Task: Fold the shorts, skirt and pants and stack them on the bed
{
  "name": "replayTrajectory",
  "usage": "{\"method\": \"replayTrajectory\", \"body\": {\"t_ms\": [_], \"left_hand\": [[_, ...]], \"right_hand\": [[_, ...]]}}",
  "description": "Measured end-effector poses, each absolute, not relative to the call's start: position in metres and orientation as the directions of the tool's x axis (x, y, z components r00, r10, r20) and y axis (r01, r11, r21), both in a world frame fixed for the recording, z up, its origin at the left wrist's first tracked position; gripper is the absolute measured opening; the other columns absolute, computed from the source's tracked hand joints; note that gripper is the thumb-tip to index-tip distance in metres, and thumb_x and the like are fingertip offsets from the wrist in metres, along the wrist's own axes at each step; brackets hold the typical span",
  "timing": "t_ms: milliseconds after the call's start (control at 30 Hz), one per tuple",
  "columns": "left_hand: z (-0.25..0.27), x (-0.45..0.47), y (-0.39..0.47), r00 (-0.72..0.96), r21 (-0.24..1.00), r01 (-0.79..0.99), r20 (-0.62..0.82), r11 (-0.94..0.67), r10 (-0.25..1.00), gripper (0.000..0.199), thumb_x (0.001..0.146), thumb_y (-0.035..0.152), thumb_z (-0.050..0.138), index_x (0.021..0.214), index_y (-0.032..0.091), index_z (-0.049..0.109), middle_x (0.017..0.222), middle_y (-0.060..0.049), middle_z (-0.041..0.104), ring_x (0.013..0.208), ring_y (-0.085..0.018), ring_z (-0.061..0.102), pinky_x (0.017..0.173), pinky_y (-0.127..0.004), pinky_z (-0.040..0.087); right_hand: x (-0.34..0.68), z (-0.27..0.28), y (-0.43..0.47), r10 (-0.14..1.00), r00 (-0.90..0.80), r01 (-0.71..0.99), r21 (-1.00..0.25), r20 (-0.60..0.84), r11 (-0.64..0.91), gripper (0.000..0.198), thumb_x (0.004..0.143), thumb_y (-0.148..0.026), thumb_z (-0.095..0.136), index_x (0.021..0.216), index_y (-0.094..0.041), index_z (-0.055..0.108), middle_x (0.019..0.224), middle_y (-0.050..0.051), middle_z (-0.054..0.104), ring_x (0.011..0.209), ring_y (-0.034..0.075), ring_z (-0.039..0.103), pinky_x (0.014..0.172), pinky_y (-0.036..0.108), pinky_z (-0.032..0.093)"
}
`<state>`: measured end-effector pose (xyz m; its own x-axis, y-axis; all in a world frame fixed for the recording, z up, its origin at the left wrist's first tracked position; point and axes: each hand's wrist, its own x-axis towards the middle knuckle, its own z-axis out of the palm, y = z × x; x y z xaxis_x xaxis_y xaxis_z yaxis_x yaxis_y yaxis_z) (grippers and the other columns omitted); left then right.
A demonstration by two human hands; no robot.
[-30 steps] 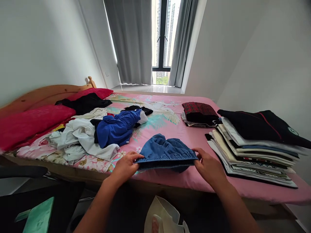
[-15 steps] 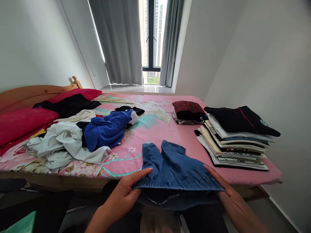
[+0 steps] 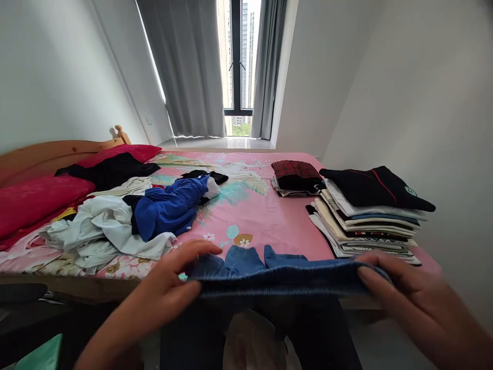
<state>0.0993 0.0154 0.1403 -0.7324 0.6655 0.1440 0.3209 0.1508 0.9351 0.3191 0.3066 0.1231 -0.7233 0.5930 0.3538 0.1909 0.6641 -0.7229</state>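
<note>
A pair of denim shorts (image 3: 277,275) with a gathered elastic waistband is stretched wide between my hands at the bed's near edge. My left hand (image 3: 169,288) pinches the left end of the waistband, thumb below and fingers above. At the opposite end my right hand (image 3: 408,298) grips the band, its thumb on the near side and its fingers behind. The waist opening faces me, and the two legs point away onto the pink sheet.
Unfolded clothes, among them a blue garment (image 3: 169,205) and a white one (image 3: 111,221), lie heaped at left. A tall folded stack (image 3: 370,216) stands at right, with a smaller pile topped by red plaid (image 3: 296,172) behind it. Red pillows (image 3: 38,200) rest by the headboard.
My hands have moved apart, pulling the shorts' waistband wider and lifting it. The legs now show less, and the waist opening is tipped toward me.
</note>
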Motion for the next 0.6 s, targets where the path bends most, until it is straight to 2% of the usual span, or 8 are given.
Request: {"method": "replayTrajectory", "body": {"t_ms": [67, 133, 200, 267, 367, 467, 600], "left_hand": [[0.156, 0.087, 0.016, -0.785, 0.966, 0.217, 0.086, 0.142, 0.614, 0.04, 0.052, 0.001, 0.065, 0.087, 0.019, 0.073, 0.092, -0.006, 0.068, 0.087, -0.028, 0.06, 0.072, -0.027, 0.048], [0.163, 0.071, 0.02, -0.76, 0.974, 0.149, 0.002, 0.172, 0.65, 0.03, 0.055, 0.004, 0.07, 0.082, 0.017, 0.073, 0.083, -0.005, 0.067, 0.077, -0.025, 0.061, 0.064, -0.026, 0.047], [0.161, 0.051, 0.027, -0.679, 0.943, 0.25, 0.009, 0.22, 0.734, 0.032, 0.053, 0.009, 0.076, 0.083, 0.017, 0.072, 0.081, -0.004, 0.067, 0.075, -0.023, 0.06, 0.063, -0.024, 0.046], [0.156, 0.024, 0.04, -0.598, 0.827, 0.504, 0.124, 0.251, 0.792, 0.032, 0.054, 0.017, 0.079, 0.085, 0.018, 0.071, 0.08, -0.003, 0.065, 0.073, -0.021, 0.059, 0.064, -0.024, 0.044], [0.159, -0.019, 0.065, -0.533, 0.526, 0.791, 0.343, 0.312, 0.773, 0.017, 0.072, 0.032, 0.065, 0.08, 0.018, 0.071, 0.071, -0.002, 0.06, 0.068, -0.018, 0.055, 0.067, -0.026, 0.042], [0.19, -0.049, 0.09, -0.473, 0.312, 0.88, 0.5, 0.359, 0.725, 0.024, 0.081, 0.031, 0.053, 0.089, 0.017, 0.07, 0.077, -0.004, 0.061, 0.08, -0.02, 0.056, 0.081, -0.031, 0.042], [0.233, -0.058, 0.102, -0.389, 0.182, 0.915, 0.64, 0.36, 0.663, 0.034, 0.085, 0.027, 0.048, 0.112, 0.016, 0.063, 0.109, -0.007, 0.062, 0.108, -0.024, 0.051, 0.099, -0.04, 0.033]], "right_hand": [[0.308, 0.139, 0.317, 0.497, -0.826, 0.169, -0.723, 0.267, 0.67, 0.031, 0.068, -0.053, 0.064, 0.084, -0.026, 0.065, 0.061, 0.001, 0.058, 0.05, 0.017, 0.051, 0.041, 0.026, 0.041], [0.291, 0.15, 0.329, 0.38, -0.905, 0.128, -0.729, 0.191, 0.672, 0.037, 0.065, -0.051, 0.069, 0.089, -0.024, 0.064, 0.066, 0.001, 0.059, 0.053, 0.017, 0.052, 0.045, 0.026, 0.042], [0.269, 0.153, 0.344, 0.274, -0.948, 0.078, -0.715, 0.163, 0.695, 0.038, 0.068, -0.047, 0.069, 0.095, -0.021, 0.063, 0.071, 0.001, 0.061, 0.058, 0.016, 0.052, 0.05, 0.025, 0.042], [0.241, 0.153, 0.361, 0.203, -0.957, 0.016, -0.663, 0.207, 0.748, 0.033, 0.077, -0.047, 0.061, 0.095, -0.019, 0.063, 0.073, 0.001, 0.061, 0.061, 0.014, 0.051, 0.053, 0.024, 0.04], [0.192, 0.159, 0.387, 0.183, -0.929, -0.003, -0.502, 0.322, 0.865, 0.029, 0.086, -0.043, 0.052, 0.096, -0.019, 0.063, 0.074, -0.001, 0.061, 0.063, 0.012, 0.051, 0.057, 0.023, 0.036], [0.151, 0.181, 0.405, 0.214, -0.857, 0.033, -0.363, 0.47, 0.931, 0.03, 0.088, -0.04, 0.048, 0.1, -0.018, 0.064, 0.072, -0.002, 0.059, 0.061, 0.01, 0.049, 0.06, 0.023, 0.032], [0.129, 0.211, 0.409, 0.236, -0.71, 0.028, -0.309, 0.663, 0.951, 0.035, 0.09, -0.041, 0.045, 0.109, -0.017, 0.062, 0.08, -0.001, 0.058, 0.065, 0.01, 0.05, 0.066, 0.024, 0.032]]}}
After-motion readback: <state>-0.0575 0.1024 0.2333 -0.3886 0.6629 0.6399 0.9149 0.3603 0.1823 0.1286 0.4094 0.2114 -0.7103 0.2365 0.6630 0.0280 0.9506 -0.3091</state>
